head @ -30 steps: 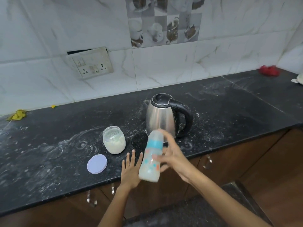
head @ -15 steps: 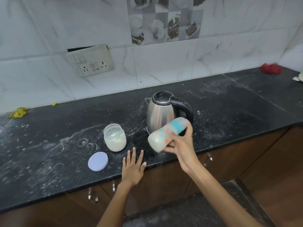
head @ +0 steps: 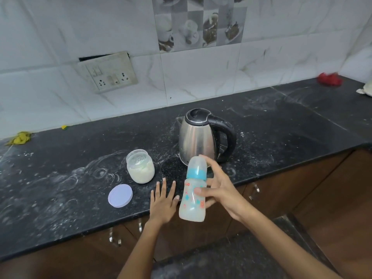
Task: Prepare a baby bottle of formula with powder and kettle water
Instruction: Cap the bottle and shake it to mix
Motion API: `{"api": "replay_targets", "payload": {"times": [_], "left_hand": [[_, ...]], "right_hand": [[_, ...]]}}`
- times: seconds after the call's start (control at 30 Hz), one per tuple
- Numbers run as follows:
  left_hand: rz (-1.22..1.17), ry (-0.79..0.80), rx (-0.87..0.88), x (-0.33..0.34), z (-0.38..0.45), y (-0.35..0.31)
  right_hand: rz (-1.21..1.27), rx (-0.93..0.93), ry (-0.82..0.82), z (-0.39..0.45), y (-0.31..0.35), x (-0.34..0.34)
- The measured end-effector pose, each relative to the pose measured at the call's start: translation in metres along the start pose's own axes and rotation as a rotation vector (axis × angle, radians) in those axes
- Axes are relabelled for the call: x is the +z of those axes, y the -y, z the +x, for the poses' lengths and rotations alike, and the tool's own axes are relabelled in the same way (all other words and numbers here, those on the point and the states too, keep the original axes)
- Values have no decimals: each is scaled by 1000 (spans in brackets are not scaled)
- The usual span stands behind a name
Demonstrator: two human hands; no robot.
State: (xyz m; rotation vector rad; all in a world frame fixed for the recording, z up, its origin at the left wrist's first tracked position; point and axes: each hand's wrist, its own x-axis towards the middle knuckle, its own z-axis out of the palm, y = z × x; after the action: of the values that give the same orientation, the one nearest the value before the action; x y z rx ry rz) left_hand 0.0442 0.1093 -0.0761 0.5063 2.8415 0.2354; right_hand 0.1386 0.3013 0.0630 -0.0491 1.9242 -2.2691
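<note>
My right hand [head: 220, 190] grips a baby bottle [head: 193, 195] with a blue collar, a clear cap and milky liquid inside. The bottle is held almost upright in the air over the counter's front edge. My left hand [head: 163, 201] lies flat on the black counter [head: 60, 178], fingers spread, just left of the bottle. A steel kettle [head: 198, 137] with a black handle stands behind the bottle, lid down. An open glass jar of white powder [head: 140, 166] sits to the left of the kettle, and its lilac lid [head: 120, 195] lies flat in front of it.
White powder is scattered over the counter around the jar and kettle. A wall socket plate [head: 108, 74] hangs on the tiles. A yellow scrap [head: 20, 137] lies at the far left, a red cloth [head: 330, 79] at the far right. Brown cabinet doors [head: 271, 198] run below.
The bottle was upright, then tipped sideways with its cap to the right in front of the kettle, and is now back nearly upright and lower. My left hand stayed flat on the counter.
</note>
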Motion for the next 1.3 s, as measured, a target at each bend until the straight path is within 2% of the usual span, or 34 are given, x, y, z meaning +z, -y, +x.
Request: {"api": "replay_targets", "payload": {"times": [0.03,0.13,0.17,0.2,0.27,0.33,0.37,0.47,0.53,0.57,0.67,0.7,0.73,0.8,0.87,0.9,0.93,1.07,1.1,1.13,1.23,1.3], "left_hand": [[-2,1,-2,0,-1,0],[-56,-27,-6,1,-1,-2],[-65,-30,-9,1,-1,-2],[-72,-23,-9,1,-1,-2],[-58,-7,-2,1,-1,-1],[-19,2,-7,1,0,0],[-21,-1,-9,1,0,-1],[-65,-25,-8,0,-2,-2],[-76,-23,-5,1,-2,-1],[-79,-20,-5,0,-2,-1],[-24,-10,7,0,-1,0],[-19,-5,5,0,-1,0],[-34,-9,3,1,-1,-1],[-69,-31,-11,1,-1,-1],[-79,-32,-11,0,-2,-2],[-83,-26,-9,-1,-2,-1],[-75,-17,-8,-1,-2,-2],[10,4,4,1,0,0],[-1,3,1,0,-1,-1],[-14,-4,-3,1,0,-1],[-71,-30,-18,1,0,-3],[-92,-28,-18,0,-1,-3]], "right_hand": [[29,-36,-24,0,1,-2],[333,-89,-303,13,4,-7],[359,-89,-343,16,4,-6],[306,-73,-339,16,3,-4],[96,-25,-201,11,1,-1],[28,-13,-89,3,1,-1],[82,-43,-120,3,2,-4],[397,-88,-413,15,7,-11],[396,-60,-472,20,5,-11],[314,-35,-420,18,4,-8],[31,31,-79,1,2,-1],[-1,21,-21,-1,2,-3],[12,-16,-41,-2,4,-6],[169,-78,-261,6,9,-10],[314,-54,-484,17,11,-11],[306,-30,-523,19,9,-8],[247,0,-495,18,6,-5],[-25,90,-40,-5,-2,4],[-34,62,-29,-6,0,0],[-5,11,-85,-3,2,-4],[248,-21,-455,14,13,-12],[263,10,-501,19,12,-8]]}}
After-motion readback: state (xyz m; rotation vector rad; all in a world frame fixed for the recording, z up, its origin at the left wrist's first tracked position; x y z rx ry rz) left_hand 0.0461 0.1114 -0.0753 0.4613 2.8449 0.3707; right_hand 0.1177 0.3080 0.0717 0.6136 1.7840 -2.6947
